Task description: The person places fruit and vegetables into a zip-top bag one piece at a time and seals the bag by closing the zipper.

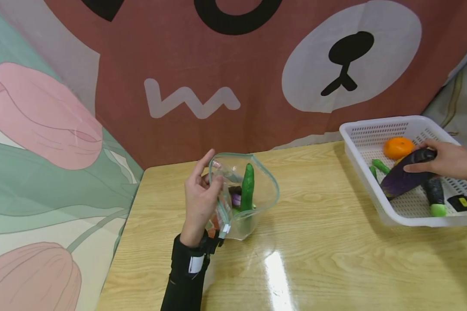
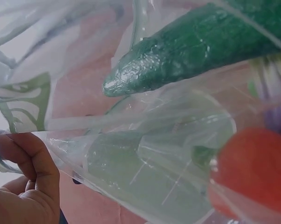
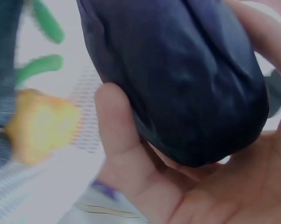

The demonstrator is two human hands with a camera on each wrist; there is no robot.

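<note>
My left hand (image 1: 201, 196) pinches the rim of a clear zip bag (image 1: 266, 179), whose mouth gapes upward. Inside, a green cucumber (image 1: 247, 188) stands upright with its tip above the rim. Something purple (image 1: 236, 199) lies beside it. Through the plastic, the left wrist view shows a red vegetable (image 2: 252, 172) with a green stem. Over the white basket (image 1: 397, 221), my right hand (image 1: 449, 160) grips a dark purple eggplant (image 1: 404, 175), which is tilted. In the right wrist view, thumb and fingers wrap around the eggplant's rounded end (image 3: 187, 88).
The basket, at the table's right, also holds an orange fruit (image 1: 398, 148), small green peppers (image 1: 380, 166) and a dark vegetable with a light green end (image 1: 436, 198). A yellow vegetable (image 3: 42, 126) shows blurred. Behind the wooden table (image 1: 315, 259) hangs a printed cloth (image 1: 257, 65).
</note>
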